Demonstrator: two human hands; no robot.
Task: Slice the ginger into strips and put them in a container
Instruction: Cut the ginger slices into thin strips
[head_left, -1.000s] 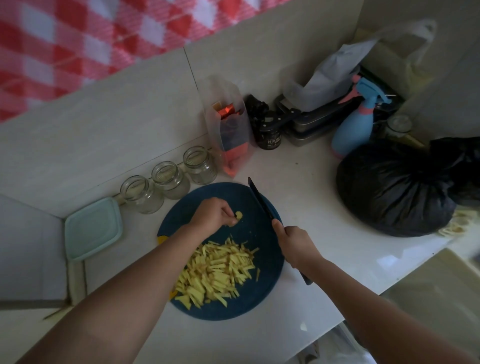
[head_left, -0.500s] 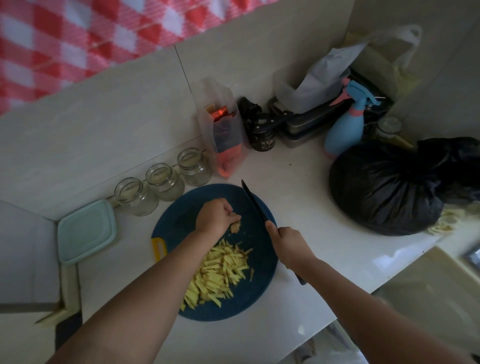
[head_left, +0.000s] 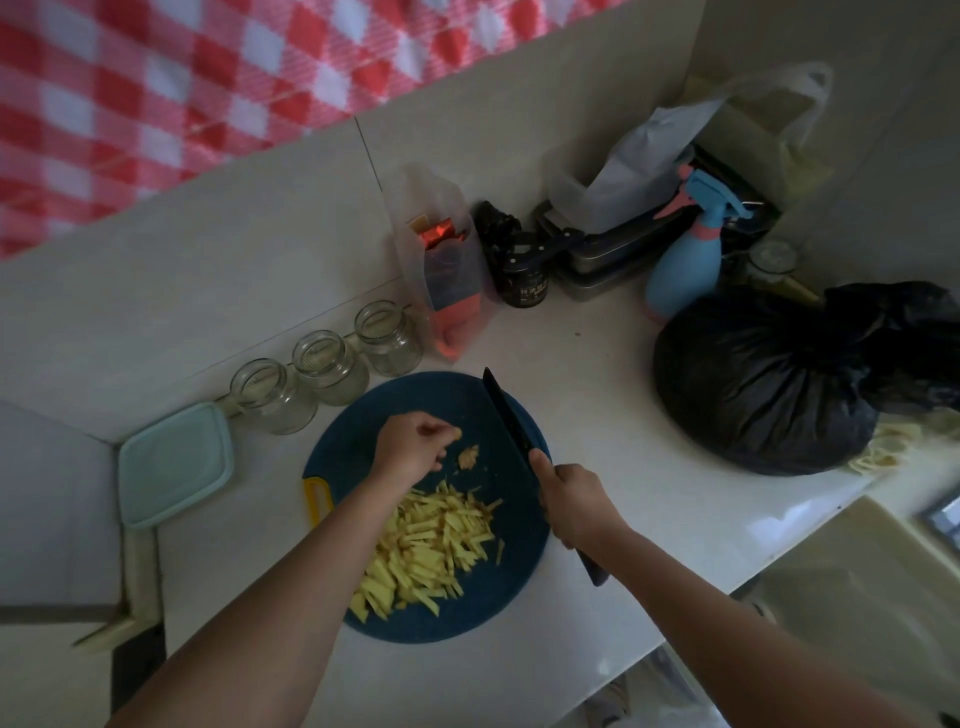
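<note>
A round dark blue cutting board (head_left: 467, 613) with a yellow handle lies on the white counter. A heap of yellow ginger strips (head_left: 426, 545) covers its near half. My left hand (head_left: 413, 447) hovers over the board's middle and pinches a small ginger bit at its fingertips. Another small ginger piece (head_left: 468, 457) lies on the board just right of that hand. My right hand (head_left: 576, 504) grips the handle of a black knife (head_left: 506, 415), whose blade points away over the board's right side, apart from the ginger. A pale green lidded container (head_left: 174, 462) sits left of the board.
Three clear glass jars (head_left: 327, 364) stand along the tiled wall behind the board. A clear bag with red contents (head_left: 447, 265), a black jar (head_left: 522, 280), a blue spray bottle (head_left: 685, 260) and a full black plastic bag (head_left: 769, 384) crowd the back right. The counter edge runs near right.
My left hand has lifted slightly from the board, leaving one small ginger piece lying beside it. The knife and right hand have stayed nearly still.
</note>
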